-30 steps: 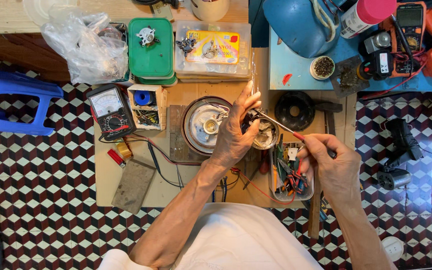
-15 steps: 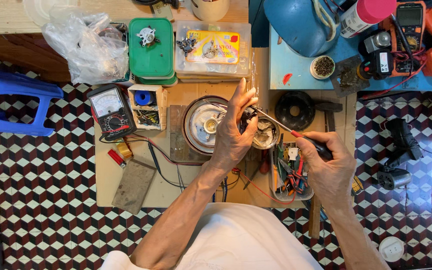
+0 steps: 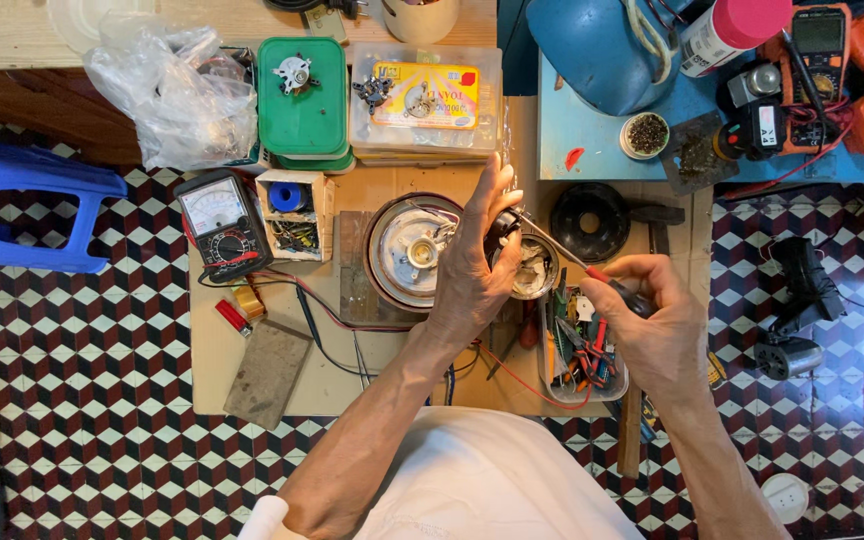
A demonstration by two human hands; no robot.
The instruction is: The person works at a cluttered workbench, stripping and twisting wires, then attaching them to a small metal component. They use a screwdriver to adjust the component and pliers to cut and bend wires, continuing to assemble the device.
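While both hands are working over the low wooden board (image 3: 252,350), the scene is reading as follows:

Left hand: the left hand (image 3: 472,265) is curling around a small dark part (image 3: 500,226), pinching it between thumb and fingers, with the other fingers standing half open above it.

Right hand: the right hand (image 3: 657,320) is closing around the dark handle of a screwdriver (image 3: 572,258), whose thin shaft is slanting up and left.

Screwdriver tip: it is meeting the small dark part at the left hand's fingertips.

Where the part is sitting: it is being held just above the round metal housing (image 3: 402,250) in the middle of the board, beside a smaller metal cup (image 3: 537,270).

Under the right hand: a clear tray (image 3: 582,360) full of pliers and other tools is lying just beside the wrist.

Left of the housing: an analog multimeter (image 3: 220,222) and a small open box (image 3: 297,215) are resting near each other.

Behind the hands: a green lidded box (image 3: 302,100) and a clear plastic box (image 3: 427,100) are standing side by side.

Floor: checkered tiles (image 3: 82,400) are showing around the board.
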